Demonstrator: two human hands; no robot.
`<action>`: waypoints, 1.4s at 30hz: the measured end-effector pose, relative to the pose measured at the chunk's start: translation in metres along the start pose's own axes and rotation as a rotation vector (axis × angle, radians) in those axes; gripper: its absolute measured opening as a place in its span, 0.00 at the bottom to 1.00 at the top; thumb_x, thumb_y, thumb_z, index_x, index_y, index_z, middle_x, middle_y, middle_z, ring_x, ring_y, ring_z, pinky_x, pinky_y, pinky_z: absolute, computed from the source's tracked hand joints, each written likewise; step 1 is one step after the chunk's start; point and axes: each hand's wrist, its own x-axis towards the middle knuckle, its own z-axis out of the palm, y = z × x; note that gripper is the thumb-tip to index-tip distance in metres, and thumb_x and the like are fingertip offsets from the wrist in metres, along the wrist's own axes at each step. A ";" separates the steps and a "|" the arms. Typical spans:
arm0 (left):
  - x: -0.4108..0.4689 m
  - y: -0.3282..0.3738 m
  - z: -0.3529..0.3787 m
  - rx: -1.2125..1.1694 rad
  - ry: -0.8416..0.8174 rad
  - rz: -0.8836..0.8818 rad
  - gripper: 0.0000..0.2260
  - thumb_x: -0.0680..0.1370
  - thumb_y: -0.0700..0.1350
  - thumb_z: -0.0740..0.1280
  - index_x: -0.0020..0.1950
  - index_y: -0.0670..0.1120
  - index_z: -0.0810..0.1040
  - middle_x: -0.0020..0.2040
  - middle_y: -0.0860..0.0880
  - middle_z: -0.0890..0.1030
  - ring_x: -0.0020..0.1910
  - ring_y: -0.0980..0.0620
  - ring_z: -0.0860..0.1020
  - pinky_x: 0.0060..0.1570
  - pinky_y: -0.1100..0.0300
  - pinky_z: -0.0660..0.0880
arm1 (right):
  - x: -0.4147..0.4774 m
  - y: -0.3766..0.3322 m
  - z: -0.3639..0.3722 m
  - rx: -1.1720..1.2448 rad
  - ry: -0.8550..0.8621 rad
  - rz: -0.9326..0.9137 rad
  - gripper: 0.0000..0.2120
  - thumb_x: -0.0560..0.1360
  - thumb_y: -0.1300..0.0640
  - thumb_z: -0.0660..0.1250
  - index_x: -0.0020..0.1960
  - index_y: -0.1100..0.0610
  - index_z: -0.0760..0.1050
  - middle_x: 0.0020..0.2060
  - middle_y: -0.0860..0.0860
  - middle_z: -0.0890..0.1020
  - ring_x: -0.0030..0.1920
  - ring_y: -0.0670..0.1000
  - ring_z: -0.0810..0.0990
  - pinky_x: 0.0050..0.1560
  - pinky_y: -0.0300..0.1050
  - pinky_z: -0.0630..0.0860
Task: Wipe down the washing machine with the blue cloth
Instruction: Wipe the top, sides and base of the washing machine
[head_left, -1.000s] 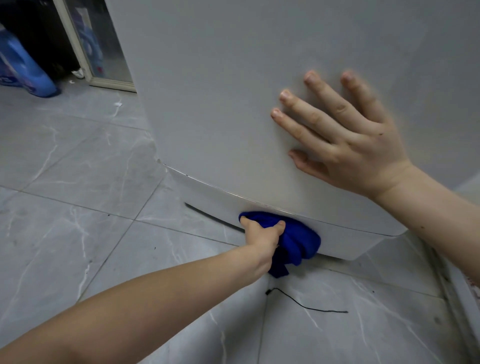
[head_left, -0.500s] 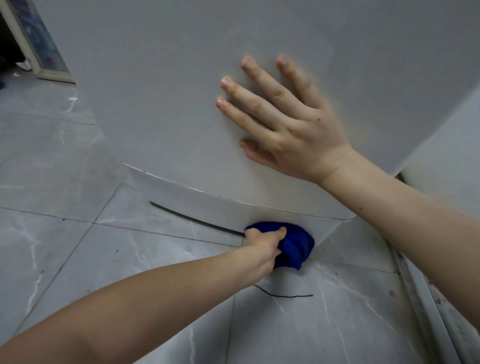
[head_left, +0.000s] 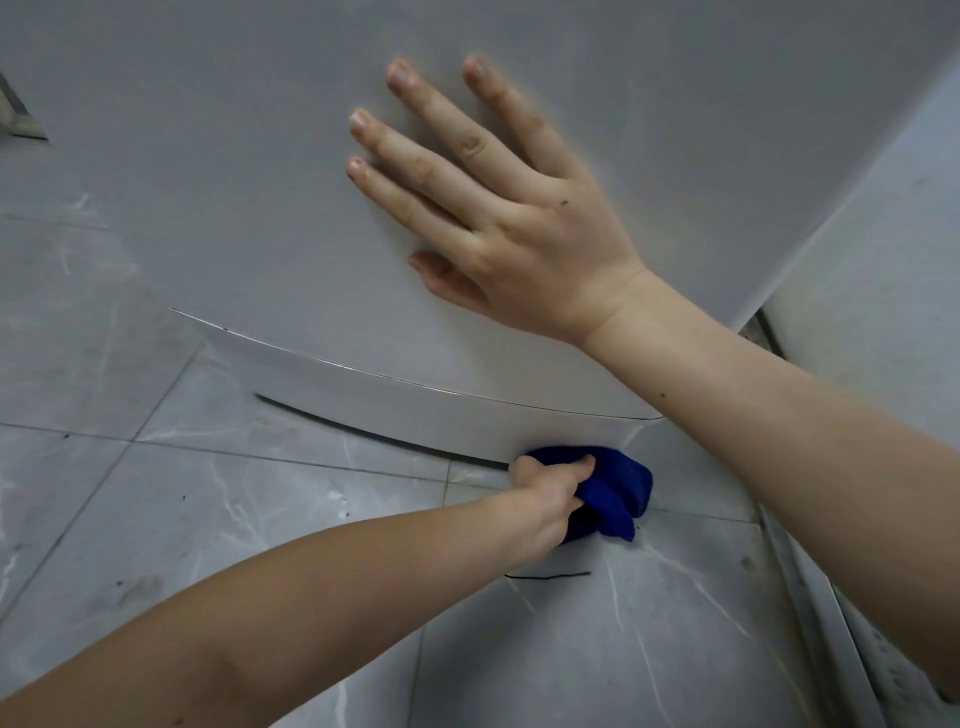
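The grey washing machine (head_left: 249, 218) fills the upper part of the view, its lighter base strip curving just above the floor. My left hand (head_left: 548, 493) is closed around the bunched blue cloth (head_left: 618, 488) and presses it against the base strip's lower right corner, close to the floor. My right hand (head_left: 498, 208) lies flat on the machine's side panel above, fingers spread, holding nothing.
Grey marble-patterned floor tiles (head_left: 208, 519) spread below and to the left. A thin black strand (head_left: 548, 576) lies on the floor just under the cloth. A pale wall (head_left: 883, 249) stands close to the machine's right side, with a narrow gap between them.
My left hand has slid the blue cloth rightward along the base strip to its right corner. My right hand stays flat on the panel. The view has shifted to the right.
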 end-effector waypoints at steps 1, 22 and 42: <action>-0.002 -0.002 0.001 -0.006 0.007 0.012 0.20 0.74 0.41 0.73 0.58 0.41 0.65 0.51 0.43 0.78 0.45 0.49 0.79 0.45 0.53 0.79 | 0.000 0.000 0.000 0.002 0.005 0.000 0.23 0.79 0.57 0.61 0.73 0.60 0.74 0.72 0.56 0.75 0.72 0.63 0.73 0.74 0.62 0.65; -0.009 0.014 -0.007 0.031 0.111 0.130 0.29 0.65 0.50 0.79 0.58 0.42 0.69 0.53 0.42 0.80 0.51 0.43 0.80 0.56 0.45 0.77 | -0.001 -0.001 0.000 -0.004 0.002 -0.018 0.24 0.79 0.54 0.63 0.74 0.60 0.72 0.73 0.56 0.75 0.72 0.62 0.73 0.73 0.62 0.66; -0.147 0.156 -0.109 0.096 0.271 0.946 0.23 0.67 0.38 0.78 0.54 0.52 0.70 0.46 0.47 0.78 0.42 0.54 0.80 0.38 0.68 0.76 | 0.000 0.006 -0.017 0.376 0.121 0.155 0.18 0.74 0.65 0.74 0.64 0.63 0.82 0.67 0.58 0.79 0.69 0.58 0.77 0.71 0.57 0.72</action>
